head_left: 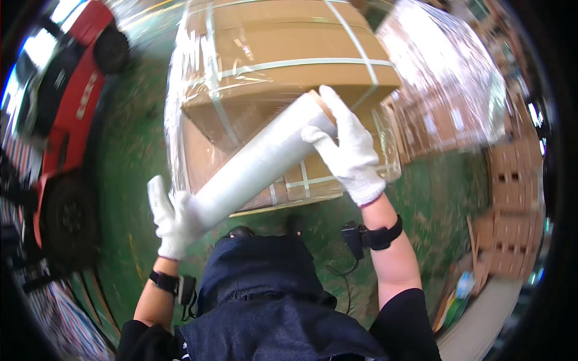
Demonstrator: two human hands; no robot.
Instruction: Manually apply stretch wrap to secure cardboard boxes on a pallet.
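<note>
A long roll of clear stretch film (265, 153) slants across in front of me, its lower end to the left and its upper end to the right. At the lower left end my left hand (174, 219), in a white knit glove, grips the roll with some fingers extended. My gloved right hand (349, 144) holds the upper end, thumb and fingers around the rim, where the brown cardboard core (322, 107) shows. Just beyond the roll stands a stack of large brown cartons (289, 45), bound with pale straps and partly covered in clear film.
A red forklift (72, 120) stands at the left on the green floor (132, 138). Another film-wrapped pallet load (442, 78) is at the back right. Stacked brown cartons (515, 192) line the right side. Striped woven sheeting (69, 319) lies at the lower left.
</note>
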